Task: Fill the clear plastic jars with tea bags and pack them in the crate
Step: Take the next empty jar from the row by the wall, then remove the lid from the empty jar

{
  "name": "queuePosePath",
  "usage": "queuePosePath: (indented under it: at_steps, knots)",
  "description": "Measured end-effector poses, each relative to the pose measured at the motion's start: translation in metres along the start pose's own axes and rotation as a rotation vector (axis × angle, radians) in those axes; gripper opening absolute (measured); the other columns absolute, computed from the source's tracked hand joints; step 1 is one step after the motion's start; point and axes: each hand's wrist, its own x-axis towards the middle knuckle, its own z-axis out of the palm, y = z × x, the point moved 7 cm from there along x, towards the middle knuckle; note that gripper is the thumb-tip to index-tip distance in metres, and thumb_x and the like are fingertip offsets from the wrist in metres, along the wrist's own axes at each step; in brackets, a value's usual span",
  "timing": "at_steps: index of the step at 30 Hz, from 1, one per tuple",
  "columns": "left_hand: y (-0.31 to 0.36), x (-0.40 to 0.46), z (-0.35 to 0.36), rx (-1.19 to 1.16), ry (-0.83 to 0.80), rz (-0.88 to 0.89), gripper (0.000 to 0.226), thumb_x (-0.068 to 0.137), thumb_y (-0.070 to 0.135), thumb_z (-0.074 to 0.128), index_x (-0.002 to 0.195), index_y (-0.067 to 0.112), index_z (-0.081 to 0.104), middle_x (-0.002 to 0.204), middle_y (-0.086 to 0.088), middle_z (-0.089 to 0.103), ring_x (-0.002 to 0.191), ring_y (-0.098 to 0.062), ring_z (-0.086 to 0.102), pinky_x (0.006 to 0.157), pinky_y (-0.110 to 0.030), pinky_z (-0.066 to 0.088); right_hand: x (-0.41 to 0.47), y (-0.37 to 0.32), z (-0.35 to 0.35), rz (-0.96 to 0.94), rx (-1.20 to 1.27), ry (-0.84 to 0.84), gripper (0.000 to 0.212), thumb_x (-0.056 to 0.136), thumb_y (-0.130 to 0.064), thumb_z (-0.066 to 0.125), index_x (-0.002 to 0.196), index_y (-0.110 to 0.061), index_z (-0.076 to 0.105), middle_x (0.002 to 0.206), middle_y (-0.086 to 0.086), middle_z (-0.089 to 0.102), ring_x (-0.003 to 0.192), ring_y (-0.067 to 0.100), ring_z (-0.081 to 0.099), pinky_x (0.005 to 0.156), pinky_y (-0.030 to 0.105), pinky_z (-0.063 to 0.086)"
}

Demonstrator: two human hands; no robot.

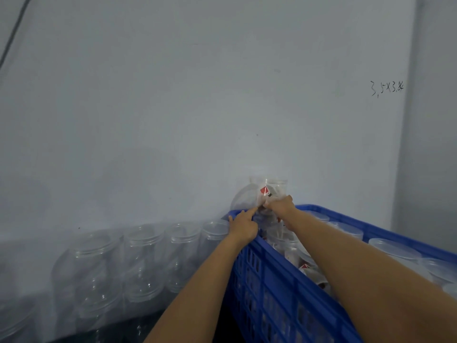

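1. Wall [197, 95]: pale grey, smooth, matte; fills most of the view. Dark handwritten scrawl [387, 88] at upper right.
2. Crate [272, 280]: blue moulded plastic w/ slotted lattice sides and a thick rounded rim, lower right, running away toward the wall.
3. Capped jars [393, 248]: clear plastic, round, translucent flat lids; they stand in rows along the crate's far side. Nearer side holds jars w/ tea bags and red-white tags [305, 267] showing through the walls.
4. Empty jars [143, 256]: clear cylinders w/ threaded necks, no lids, stacked in a row against the wall left of the crate. Surface under them is dark and not readable.
5. Held jar [275, 189]: clear, lifted above the crate's far corner, near the wall, a red-white tag visible inside. Blurred; tilt unclear.
6. Right hand [280, 205]: arm stretched long over the crate, wrist straight, fingers curled round the held jar's lower part.
7. Left hand [243, 227]: arm reaches along the crate's outer side; palm lies on the corner rim, index finger [249, 211] straight, pointing toward the jar's base, tip at or just beside it. Other fingers are bent over the rim; can't tell how firm the grip is.
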Motion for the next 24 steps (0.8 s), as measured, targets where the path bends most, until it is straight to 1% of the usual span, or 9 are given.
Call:
queuePosePath:
  at_steps: [2,4,7,9,11,13,18,22,24]
  knots:
    - [-0.004,-0.014,-0.01,-0.103,0.089,0.004,0.055,0.088,-0.007,0.035,0.138,0.012,0.049,0.136,-0.013,0.052,0.126,-0.028,0.046,0.111,-0.04,0.035,-0.004,0.0,-0.003,0.049,0.029,0.044,0.074,0.089,-0.021,0.064,0.142,-0.003,0.015,0.144,0.022,0.034,0.128,0.035,0.04,0.103,0.041,0.038]
    - [-0.012,-0.03,-0.024,-0.203,0.207,-0.017,0.048,0.092,-0.004,0.035,0.134,0.012,0.051,0.13,-0.008,0.056,0.112,-0.021,0.055,0.096,-0.029,0.047,-0.014,-0.006,-0.01,0.033,0.018,0.134,0.069,0.09,-0.019,0.062,0.142,-0.004,0.019,0.145,0.021,0.03,0.129,0.037,0.038,0.106,0.044,0.039]
    - [-0.024,-0.058,-0.044,-0.283,0.358,-0.047,0.035,0.093,0.0,0.039,0.12,0.013,0.057,0.116,-0.001,0.06,0.095,-0.009,0.058,0.073,-0.007,0.045,-0.039,-0.019,-0.012,-0.055,-0.03,0.226,0.054,0.095,-0.025,0.054,0.138,-0.005,0.027,0.141,0.02,0.036,0.124,0.036,0.043,0.103,0.044,0.042]
    - [-0.029,-0.079,-0.056,-0.288,0.432,-0.033,0.032,0.09,-0.004,0.042,0.111,0.014,0.058,0.111,0.002,0.06,0.093,-0.006,0.055,0.066,0.002,0.039,-0.059,-0.028,-0.004,-0.144,0.023,0.216,0.043,0.097,-0.02,0.047,0.135,-0.005,0.033,0.135,0.019,0.044,0.117,0.035,0.05,0.098,0.045,0.046]
    - [-0.036,-0.099,-0.062,-0.287,0.456,-0.033,0.035,0.088,-0.011,0.042,0.11,0.011,0.059,0.115,0.0,0.06,0.104,-0.01,0.054,0.08,0.0,0.038,-0.08,-0.031,0.009,-0.246,0.126,0.148,0.039,0.093,-0.009,0.044,0.132,-0.006,0.042,0.127,0.015,0.051,0.105,0.026,0.054,0.087,0.037,0.05]
    - [-0.045,-0.118,-0.065,-0.304,0.46,-0.059,0.039,0.086,-0.016,0.04,0.113,0.005,0.059,0.121,-0.005,0.06,0.115,-0.016,0.053,0.094,-0.016,0.039,-0.102,-0.028,0.026,-0.313,0.237,0.06,0.036,0.091,-0.003,0.044,0.127,-0.006,0.051,0.121,0.014,0.055,0.096,0.02,0.049,0.072,0.024,0.045]
    - [-0.071,-0.173,-0.076,-0.403,0.516,-0.171,0.042,0.087,-0.016,0.04,0.11,0.012,0.06,0.117,0.002,0.06,0.108,-0.01,0.052,0.086,-0.019,0.038,-0.152,0.005,0.081,-0.212,0.42,-0.066,0.027,0.088,0.006,0.041,0.097,-0.011,0.06,0.1,0.013,0.062,0.088,0.026,0.058,0.084,0.04,0.051]
    - [-0.099,-0.236,-0.117,-0.383,0.877,-0.17,0.041,0.085,-0.016,0.042,0.093,0.021,0.059,0.101,0.006,0.062,0.096,-0.012,0.057,0.077,-0.022,0.045,-0.192,0.033,0.14,-0.105,0.48,-0.243,0.034,0.088,0.011,0.034,0.078,-0.009,0.059,0.075,0.008,0.062,0.065,0.017,0.056,0.058,0.027,0.049]
    - [-0.118,-0.263,-0.145,-0.325,1.098,-0.216,0.034,0.085,-0.013,0.046,0.093,0.018,0.057,0.098,0.002,0.06,0.094,-0.021,0.058,0.073,-0.026,0.046,-0.212,0.042,0.174,-0.055,0.446,-0.365,0.033,0.091,0.009,0.036,0.079,-0.008,0.061,0.075,0.007,0.063,0.064,0.015,0.057,0.056,0.024,0.048]
